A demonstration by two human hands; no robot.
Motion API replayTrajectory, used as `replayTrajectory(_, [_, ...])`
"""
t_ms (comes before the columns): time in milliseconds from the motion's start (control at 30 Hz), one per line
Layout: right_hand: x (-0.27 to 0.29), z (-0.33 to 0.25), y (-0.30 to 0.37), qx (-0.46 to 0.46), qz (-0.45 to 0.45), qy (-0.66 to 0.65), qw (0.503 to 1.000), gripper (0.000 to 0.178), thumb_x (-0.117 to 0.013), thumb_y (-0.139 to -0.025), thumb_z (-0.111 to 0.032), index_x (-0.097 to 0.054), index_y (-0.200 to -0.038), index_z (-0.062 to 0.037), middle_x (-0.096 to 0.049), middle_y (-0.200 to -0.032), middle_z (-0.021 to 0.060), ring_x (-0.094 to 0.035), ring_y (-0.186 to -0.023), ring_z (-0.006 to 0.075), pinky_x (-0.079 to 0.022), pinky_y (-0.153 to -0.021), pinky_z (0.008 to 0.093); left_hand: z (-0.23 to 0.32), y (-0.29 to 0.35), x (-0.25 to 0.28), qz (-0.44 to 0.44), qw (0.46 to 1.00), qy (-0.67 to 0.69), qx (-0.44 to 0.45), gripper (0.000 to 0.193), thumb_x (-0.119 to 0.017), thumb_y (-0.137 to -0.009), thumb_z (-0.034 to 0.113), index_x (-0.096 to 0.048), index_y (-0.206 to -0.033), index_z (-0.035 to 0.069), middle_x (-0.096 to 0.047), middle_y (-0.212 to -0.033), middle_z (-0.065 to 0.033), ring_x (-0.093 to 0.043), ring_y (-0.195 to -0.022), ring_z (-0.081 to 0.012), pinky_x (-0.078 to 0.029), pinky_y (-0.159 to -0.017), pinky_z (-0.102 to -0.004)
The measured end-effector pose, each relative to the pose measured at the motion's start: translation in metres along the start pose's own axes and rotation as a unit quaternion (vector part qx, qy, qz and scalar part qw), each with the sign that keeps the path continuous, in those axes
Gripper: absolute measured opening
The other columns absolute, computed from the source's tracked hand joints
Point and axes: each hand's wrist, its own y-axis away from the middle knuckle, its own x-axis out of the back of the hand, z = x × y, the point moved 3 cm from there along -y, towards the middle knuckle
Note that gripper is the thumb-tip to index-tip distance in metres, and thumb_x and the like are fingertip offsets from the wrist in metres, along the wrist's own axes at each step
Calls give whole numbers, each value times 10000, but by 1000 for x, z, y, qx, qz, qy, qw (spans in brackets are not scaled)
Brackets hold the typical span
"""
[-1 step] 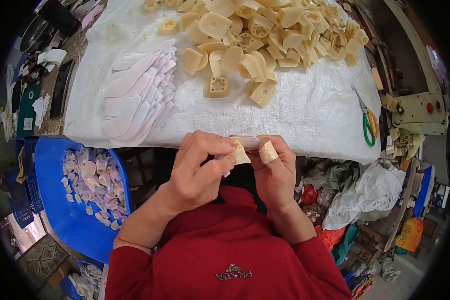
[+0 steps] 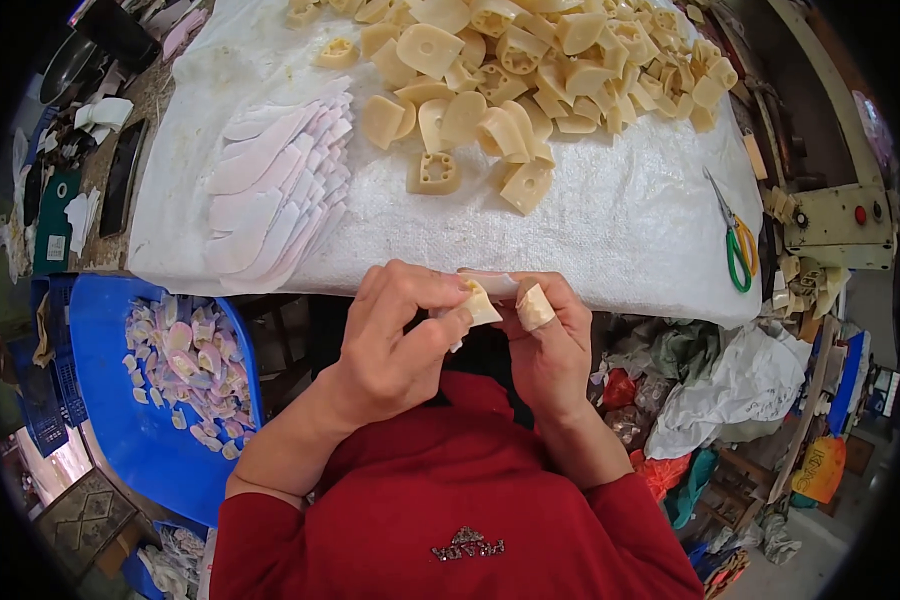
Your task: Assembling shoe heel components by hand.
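Observation:
My left hand (image 2: 385, 335) pinches a small cream plastic shoe heel (image 2: 484, 306) between thumb and fingers, just off the table's near edge. A pale pinkish cover piece (image 2: 490, 284) stretches from the heel to my right hand (image 2: 558, 350), whose fingers are closed on its other end. Beige tape (image 2: 535, 306) wraps the right thumb. My left fingers hide much of the heel. Beyond my hands, a fanned stack of pinkish-white cover pieces (image 2: 270, 190) lies on the table at left. Many similar cream heels form a heap (image 2: 530, 60) at the back.
White woven sheeting (image 2: 410, 245) covers the table. Scissors (image 2: 737, 250) with green and orange handles lie at its right edge. A blue tub (image 2: 160, 480) at left holds many pinkish covered pieces. A dark phone (image 2: 122, 180) rests at far left; crumpled plastic bags (image 2: 735, 390) are at right.

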Motion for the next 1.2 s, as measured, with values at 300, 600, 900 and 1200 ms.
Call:
replayTrajectory(300, [-13, -1, -4, 98, -10, 228, 969, 233, -427, -937, -101, -570, -1080, 14, -644, -1047, 129, -571, -726, 117, -472, -651, 240, 13, -9, -6, -63, 981, -185, -3, 135, -621, -634, 8, -513, -708, 44, -512, -800, -69, -500, -648, -214, -377, -543, -307])
replayTrajectory(600, [4, -25, -24, -30, -137, 181, 973, 263, -537, -925, -180, -566, -1095, 20, -616, -914, 81, -600, -802, 134, -498, -719, 268, -5, -1, 1, -19, 988, 87, 128, 196, -616, -672, -114, -482, -731, 17, -575, -881, -124, -578, -758, -259, -482, -632, -339])
replayTrajectory(900, [11, -19, -39, -105, -205, 184, 956, 361, -645, -821, -46, -522, -1157, 5, -633, -874, 60, -604, -803, 104, -507, -703, 240, -3, 2, -9, -63, 988, 106, 93, 225, -613, -644, -164, -494, -741, -1, -577, -876, -132, -586, -783, -264, -487, -616, -303])
replayTrajectory(1200, [21, -2, -34, 15, -131, 131, 982, 378, -551, -927, -251, -502, -1227, -27, -626, -985, 71, -577, -877, 130, -471, -750, 266, -9, 8, -18, 70, 938, 209, 267, 260, -692, -759, -21, -597, -998, 14, -651, -908, -91, -596, -695, -103, -481, -610, -224])
